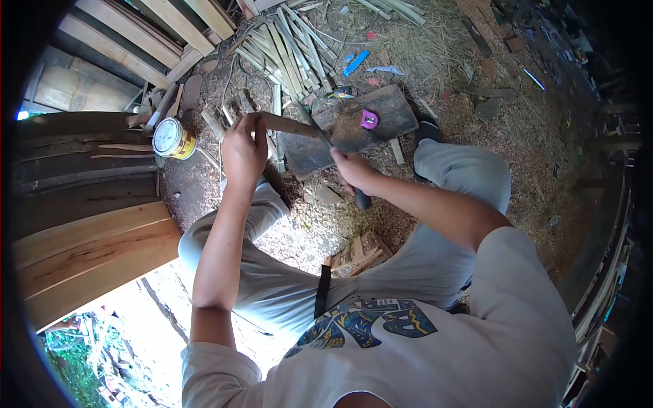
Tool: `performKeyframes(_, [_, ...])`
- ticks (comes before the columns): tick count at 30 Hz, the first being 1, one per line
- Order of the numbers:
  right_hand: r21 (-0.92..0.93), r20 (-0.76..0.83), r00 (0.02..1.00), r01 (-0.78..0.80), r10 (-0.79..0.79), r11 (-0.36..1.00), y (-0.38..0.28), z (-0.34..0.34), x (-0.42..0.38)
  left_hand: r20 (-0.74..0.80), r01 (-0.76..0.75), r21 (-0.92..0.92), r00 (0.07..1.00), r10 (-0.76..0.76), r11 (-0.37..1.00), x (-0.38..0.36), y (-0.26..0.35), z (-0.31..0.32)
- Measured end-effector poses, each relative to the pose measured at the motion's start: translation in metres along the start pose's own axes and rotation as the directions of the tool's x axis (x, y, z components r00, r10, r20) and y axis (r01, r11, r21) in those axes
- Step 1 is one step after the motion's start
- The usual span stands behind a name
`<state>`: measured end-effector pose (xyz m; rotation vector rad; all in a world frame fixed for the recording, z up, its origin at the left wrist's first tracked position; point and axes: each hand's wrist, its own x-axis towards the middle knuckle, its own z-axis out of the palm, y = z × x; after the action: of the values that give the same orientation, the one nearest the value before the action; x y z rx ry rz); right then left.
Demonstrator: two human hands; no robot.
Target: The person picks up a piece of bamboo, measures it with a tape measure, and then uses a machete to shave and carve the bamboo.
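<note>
My left hand (245, 149) is closed around the near end of a flat wooden strip (292, 126), which points right over a dark worn board (388, 109). In my right hand (355, 171) is a large knife (317, 128), its dark handle poking out below the fist. The blade slants up and left and crosses the strip's far end in this view. Both tools hang over the board between my feet. A purple tape measure (369, 120) lies on the board, to the right of the blade.
Split strips (282, 54) lie piled beyond the board. A lidded paint bucket (174, 139) stands at left beside stacked timber planks (95, 251). Blue scraps (356, 63) and wood shavings litter the ground. Offcuts (360, 255) lie between my legs.
</note>
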<state>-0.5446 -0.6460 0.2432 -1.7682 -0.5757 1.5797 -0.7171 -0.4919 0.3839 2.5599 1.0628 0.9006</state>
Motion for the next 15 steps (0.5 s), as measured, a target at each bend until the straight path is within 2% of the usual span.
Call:
performKeyframes(1, [0.021,0.003,0.996,-0.084,0.084,0.996,0.001,-0.004,0.001,0.013,0.018,0.003,1.000,-0.018,1.000,0.000,-0.002,-0.001])
performKeyframes(2, [0.031,-0.001,0.997,-0.077,0.077,0.997,0.003,-0.004,0.004,0.030,0.034,0.007,0.999,-0.034,0.999,0.003,-0.006,-0.001])
performKeyframes(4, [0.106,0.092,0.990,0.093,-0.103,0.990,-0.010,-0.002,-0.013,0.038,0.042,0.002,0.998,-0.042,0.999,0.005,-0.008,-0.002])
performKeyframes(5, [0.094,0.100,0.991,0.085,-0.094,0.992,-0.009,0.000,-0.015,0.066,0.040,0.018,0.997,-0.041,0.999,0.007,-0.004,-0.005])
performKeyframes(7, [0.064,0.081,0.930,0.354,-0.359,0.933,-0.003,0.006,-0.019,0.101,0.046,0.032,0.994,-0.049,0.998,0.001,-0.002,-0.007])
performKeyframes(8, [0.065,0.080,0.931,0.351,-0.356,0.934,0.000,0.003,-0.019,0.106,0.048,0.036,0.993,-0.052,0.998,0.000,-0.003,-0.009])
performKeyframes(9, [0.044,0.071,0.987,0.138,-0.141,0.989,0.004,-0.004,-0.014,0.109,0.042,0.038,0.993,-0.046,0.998,0.002,-0.003,-0.010])
performKeyframes(10, [0.029,0.056,0.995,-0.079,0.077,0.996,0.011,-0.012,-0.005,0.108,0.032,0.034,0.993,-0.035,0.999,0.004,-0.002,-0.010])
performKeyframes(11, [0.075,0.047,0.990,-0.139,0.136,0.987,0.017,-0.018,0.006,0.106,0.029,0.011,0.994,-0.030,1.000,0.005,-0.002,-0.010])
performKeyframes(12, [0.081,0.041,0.990,-0.134,0.131,0.988,0.013,-0.017,0.005,0.104,0.028,-0.009,0.994,-0.027,1.000,0.007,-0.002,-0.010])
performKeyframes(14, [-0.002,0.070,0.990,0.120,-0.119,0.993,0.007,-0.013,0.003,0.112,0.032,-0.022,0.993,-0.029,0.999,0.009,0.000,-0.009])
performKeyframes(15, [0.042,0.095,0.970,0.221,-0.224,0.974,0.006,-0.008,-0.003,0.125,0.036,-0.006,0.992,-0.035,0.999,0.009,0.000,-0.009])
